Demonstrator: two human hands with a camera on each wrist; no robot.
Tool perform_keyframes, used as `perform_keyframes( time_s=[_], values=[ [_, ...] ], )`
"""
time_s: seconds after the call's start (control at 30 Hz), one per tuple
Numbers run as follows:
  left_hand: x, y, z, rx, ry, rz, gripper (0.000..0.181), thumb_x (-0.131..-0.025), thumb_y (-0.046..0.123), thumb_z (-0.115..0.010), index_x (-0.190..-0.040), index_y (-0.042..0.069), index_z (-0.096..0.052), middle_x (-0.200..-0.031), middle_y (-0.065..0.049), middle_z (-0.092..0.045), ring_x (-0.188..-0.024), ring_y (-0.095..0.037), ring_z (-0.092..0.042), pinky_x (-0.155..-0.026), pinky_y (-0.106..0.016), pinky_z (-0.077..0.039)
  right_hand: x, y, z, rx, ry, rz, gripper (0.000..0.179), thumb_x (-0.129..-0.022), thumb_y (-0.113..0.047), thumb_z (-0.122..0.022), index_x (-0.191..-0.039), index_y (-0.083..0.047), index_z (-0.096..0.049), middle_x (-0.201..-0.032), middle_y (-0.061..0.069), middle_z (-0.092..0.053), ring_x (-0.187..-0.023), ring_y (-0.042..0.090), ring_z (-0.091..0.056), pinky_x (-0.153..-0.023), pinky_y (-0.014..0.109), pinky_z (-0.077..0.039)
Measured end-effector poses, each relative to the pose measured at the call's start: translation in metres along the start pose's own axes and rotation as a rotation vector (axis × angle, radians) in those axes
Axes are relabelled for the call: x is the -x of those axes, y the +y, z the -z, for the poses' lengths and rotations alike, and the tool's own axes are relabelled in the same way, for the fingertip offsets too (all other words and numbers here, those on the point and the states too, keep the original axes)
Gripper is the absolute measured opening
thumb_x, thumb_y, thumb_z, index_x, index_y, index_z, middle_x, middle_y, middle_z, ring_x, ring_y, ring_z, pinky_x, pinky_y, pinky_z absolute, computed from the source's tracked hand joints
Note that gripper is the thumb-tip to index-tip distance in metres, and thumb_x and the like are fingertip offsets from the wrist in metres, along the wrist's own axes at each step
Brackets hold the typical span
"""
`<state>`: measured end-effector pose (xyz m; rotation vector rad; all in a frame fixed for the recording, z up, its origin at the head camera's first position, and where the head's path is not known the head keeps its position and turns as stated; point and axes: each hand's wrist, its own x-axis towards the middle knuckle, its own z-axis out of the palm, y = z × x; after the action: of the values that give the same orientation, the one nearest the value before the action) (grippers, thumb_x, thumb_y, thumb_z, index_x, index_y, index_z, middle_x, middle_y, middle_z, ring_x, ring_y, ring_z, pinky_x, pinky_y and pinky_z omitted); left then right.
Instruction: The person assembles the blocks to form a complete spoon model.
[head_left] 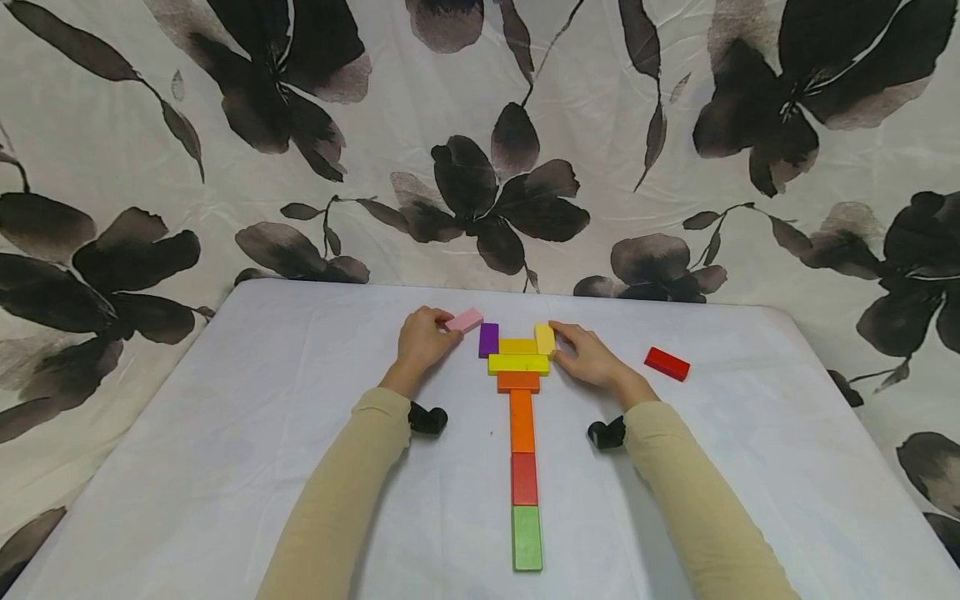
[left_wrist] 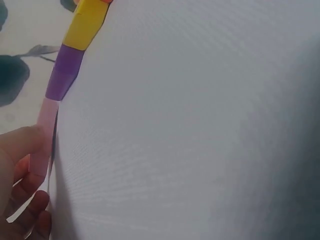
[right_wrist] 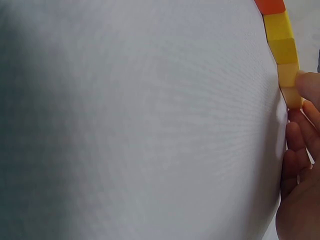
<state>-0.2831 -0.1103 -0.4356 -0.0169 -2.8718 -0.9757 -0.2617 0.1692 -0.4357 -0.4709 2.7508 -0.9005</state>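
Note:
My left hand (head_left: 425, 342) pinches a pink block (head_left: 465, 320) between thumb and fingers, tilted beside the upright-lying purple block (head_left: 489, 341). In the left wrist view the pink block (left_wrist: 45, 135) lies close to the purple block (left_wrist: 65, 72). With thumb and fingertips my right hand (head_left: 592, 358) holds a pale yellow block (head_left: 545, 338) at its two ends. That block stands at the right end of a yellow block (head_left: 517, 346), above a longer-looking yellow-green block (head_left: 519, 363). The right wrist view shows the thumb on the pale yellow block (right_wrist: 289, 76).
Below lie an orange crosswise block (head_left: 518, 382), then a column of orange (head_left: 522, 421), red (head_left: 524, 479) and green (head_left: 527, 538) blocks. A loose red block (head_left: 667, 364) lies right of my right hand on the white tabletop (head_left: 225, 467). Floral cloth (head_left: 487, 108) hangs behind.

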Motion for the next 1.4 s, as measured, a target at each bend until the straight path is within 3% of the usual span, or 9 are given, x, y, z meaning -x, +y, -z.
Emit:
perform_keyframes(
  time_s=[0.33, 0.63, 1.03, 1.4],
  values=[
    [-0.002, 0.01, 0.002, 0.084, 0.018, -0.004, 0.034, -0.081, 0.024, -0.069, -0.11, 0.007, -0.066, -0.1, -0.01, -0.058, -0.088, -0.024, -0.052, -0.077, -0.034, -0.045, 0.0, 0.001, 0.001, 0.003, -0.005, -0.005, 0.058, -0.093, -0.023, -0.051, -0.145, -0.01, -0.028, -0.141, 0.016, -0.039, -0.127, 0.032, -0.037, -0.108, 0.049, -0.026],
    [-0.003, 0.032, -0.005, 0.086, -0.071, -0.054, 0.032, -0.083, 0.024, -0.067, -0.111, 0.01, -0.066, -0.105, -0.006, -0.057, -0.095, -0.023, -0.05, -0.082, -0.034, -0.046, 0.001, -0.001, 0.001, -0.002, -0.01, -0.022, 0.058, -0.093, -0.024, -0.05, -0.145, -0.011, -0.028, -0.142, 0.015, -0.038, -0.128, 0.032, -0.036, -0.109, 0.049, -0.024],
    [-0.002, 0.053, -0.012, -0.019, -0.144, -0.158, 0.031, -0.083, 0.026, -0.068, -0.11, 0.012, -0.068, -0.105, -0.005, -0.061, -0.096, -0.022, -0.05, -0.087, -0.035, -0.044, 0.0, -0.001, 0.001, -0.002, -0.016, -0.027, 0.058, -0.093, -0.024, -0.051, -0.145, -0.013, -0.028, -0.141, 0.014, -0.038, -0.126, 0.032, -0.037, -0.109, 0.05, -0.024],
    [-0.007, 0.056, -0.021, -0.1, -0.16, -0.205, 0.028, -0.083, 0.027, -0.067, -0.11, 0.017, -0.069, -0.112, -0.004, -0.061, -0.1, -0.023, -0.05, -0.093, -0.039, -0.039, 0.001, -0.003, 0.003, -0.017, -0.021, -0.029, 0.058, -0.093, -0.024, -0.051, -0.145, -0.012, -0.028, -0.141, 0.015, -0.039, -0.126, 0.031, -0.037, -0.109, 0.05, -0.025]
  ],
)
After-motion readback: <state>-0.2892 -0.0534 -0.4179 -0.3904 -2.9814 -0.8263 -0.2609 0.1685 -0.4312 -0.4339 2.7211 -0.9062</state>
